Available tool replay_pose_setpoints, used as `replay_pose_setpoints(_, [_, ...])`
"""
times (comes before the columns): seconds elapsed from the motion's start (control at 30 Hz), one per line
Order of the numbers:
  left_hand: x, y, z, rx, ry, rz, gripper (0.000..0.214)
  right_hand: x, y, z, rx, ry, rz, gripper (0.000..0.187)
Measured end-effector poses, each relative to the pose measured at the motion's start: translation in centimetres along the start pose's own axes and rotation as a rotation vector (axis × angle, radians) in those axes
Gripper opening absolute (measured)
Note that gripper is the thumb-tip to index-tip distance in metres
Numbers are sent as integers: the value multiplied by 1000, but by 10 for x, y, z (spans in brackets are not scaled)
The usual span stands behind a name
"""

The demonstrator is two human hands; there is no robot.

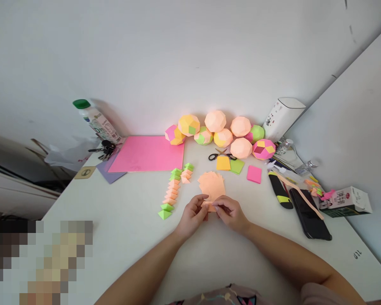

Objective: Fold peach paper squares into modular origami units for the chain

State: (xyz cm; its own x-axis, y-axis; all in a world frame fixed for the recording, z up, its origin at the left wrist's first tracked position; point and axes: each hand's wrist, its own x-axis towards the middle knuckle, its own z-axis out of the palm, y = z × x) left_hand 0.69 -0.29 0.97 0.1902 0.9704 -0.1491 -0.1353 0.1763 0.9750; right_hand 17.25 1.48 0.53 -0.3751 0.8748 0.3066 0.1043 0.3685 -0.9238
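A small peach paper piece (209,206) is pinched between my two hands, low over the white table. My left hand (194,214) grips its left side with thumb and fingers. On the other side my right hand (231,213) pinches its right edge. Just beyond them lies a fanned stack of peach paper sheets (212,184). To the left, folded paper units run in a row, green units (165,211) at the ends and peach units (172,191) between. A shorter row with a peach unit (186,176) sits beside it.
Several paper balls (215,121) are piled against the wall. Scissors (222,155) lie behind yellow notes (223,163), green notes (237,166) and pink notes (254,174). A pink sheet (146,154) and bottle (98,120) stand left; a phone (309,214) and carton (346,202) are right.
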Motion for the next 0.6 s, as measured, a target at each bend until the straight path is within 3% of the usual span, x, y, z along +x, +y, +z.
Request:
replay_pose_setpoints(0.37, [2, -1, -2, -46, 43, -54, 30, 1, 2, 2, -42, -88, -163, 31])
replay_pose_setpoints(0.6, [2, -2, -2, 36, 10, -55, 29, 3, 3, 2, -121, -37, -270, 20])
